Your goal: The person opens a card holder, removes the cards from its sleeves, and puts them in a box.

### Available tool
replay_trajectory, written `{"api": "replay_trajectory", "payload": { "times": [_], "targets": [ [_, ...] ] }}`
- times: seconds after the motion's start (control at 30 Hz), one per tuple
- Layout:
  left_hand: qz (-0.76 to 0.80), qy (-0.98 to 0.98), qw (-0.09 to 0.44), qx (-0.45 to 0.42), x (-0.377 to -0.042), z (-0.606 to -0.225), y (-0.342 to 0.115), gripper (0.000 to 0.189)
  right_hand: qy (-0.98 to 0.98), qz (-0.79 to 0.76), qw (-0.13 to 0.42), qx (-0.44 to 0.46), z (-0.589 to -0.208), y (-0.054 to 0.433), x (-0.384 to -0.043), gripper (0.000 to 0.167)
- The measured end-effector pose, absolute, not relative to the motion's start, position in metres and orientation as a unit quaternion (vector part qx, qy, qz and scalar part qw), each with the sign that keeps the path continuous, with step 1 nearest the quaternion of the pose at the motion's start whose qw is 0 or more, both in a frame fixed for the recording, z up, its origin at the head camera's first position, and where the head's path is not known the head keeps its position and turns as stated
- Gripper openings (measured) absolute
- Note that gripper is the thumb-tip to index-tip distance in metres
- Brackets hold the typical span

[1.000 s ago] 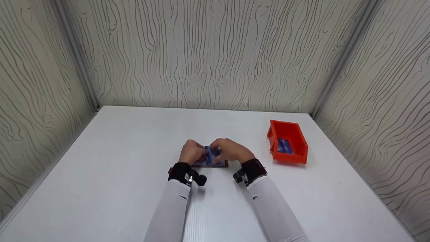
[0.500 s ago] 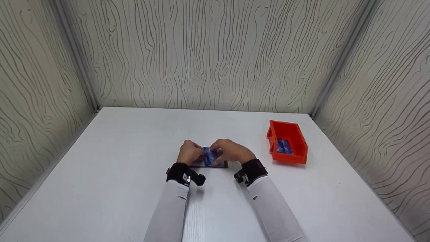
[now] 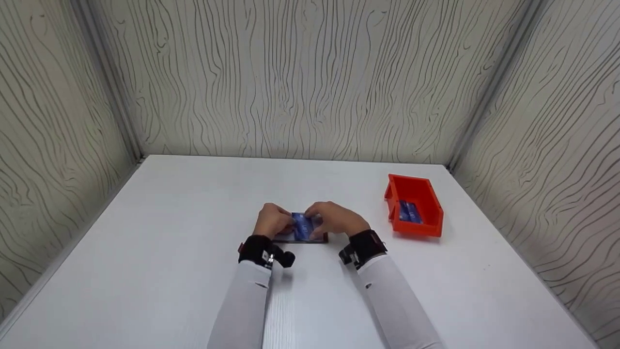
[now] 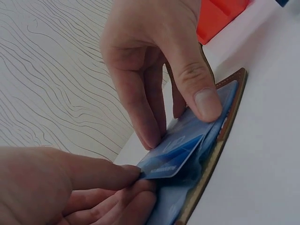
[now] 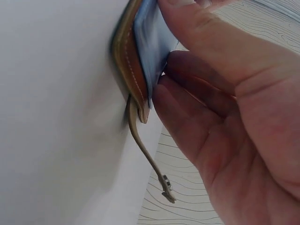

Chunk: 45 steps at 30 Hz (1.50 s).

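A card holder [image 4: 238,80] with stitched brown leather edges lies open on the table, with clear bluish plastic sleeves [image 4: 171,201] inside. In the left wrist view a blue card [image 4: 174,152] is slanted over the sleeves, one corner raised. My left hand [image 3: 273,220] pinches that corner between thumb and forefinger. From the opposite side my right hand [image 3: 336,218] holds the card and sleeve between its thumb and fingers. How far the card sits inside a sleeve I cannot tell. A thin strap with a snap [image 5: 166,183] sticks out from the holder in the right wrist view.
To the right on the white table [image 3: 160,252] stands a red bin [image 3: 426,196] with blue cards [image 3: 410,212] in it. Wood-patterned panels [image 3: 300,82] enclose the table at the back and sides.
My left hand has shifted slightly left, and more of the blue card shows between the hands. My right hand has hardly moved. The bin stays in place.
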<state>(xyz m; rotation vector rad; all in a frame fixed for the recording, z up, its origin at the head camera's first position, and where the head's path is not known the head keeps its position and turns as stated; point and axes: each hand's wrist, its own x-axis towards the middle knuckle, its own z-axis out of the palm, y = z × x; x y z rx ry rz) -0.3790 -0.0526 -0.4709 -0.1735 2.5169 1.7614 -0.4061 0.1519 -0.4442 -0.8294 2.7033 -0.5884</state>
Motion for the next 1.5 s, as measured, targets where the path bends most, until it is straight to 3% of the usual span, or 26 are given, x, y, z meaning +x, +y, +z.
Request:
{"api": "replay_trajectory", "payload": {
  "times": [0.5,0.7,0.97,1.5],
  "targets": [
    [0.591,0.804,0.054,-0.052,-0.377,-0.467,-0.059,0.03,0.93,-0.195,0.131,-0.282,-0.445,0.151,-0.405,0.057],
    [0.525,0.85,0.026,-0.046,-0.376,-0.468,-0.053,0.036,0.929,-0.204,0.132,-0.28,-0.447,0.151,-0.405,0.053],
    [0.539,0.84,0.032,-0.06,-0.378,-0.468,-0.051,0.032,0.922,-0.205,0.109,-0.311,-0.441,0.145,-0.404,0.057],
    [0.531,0.845,0.033,-0.06,-0.377,-0.466,-0.049,0.032,0.919,-0.188,0.124,-0.324,-0.445,0.144,-0.405,0.054]
  ]
}}
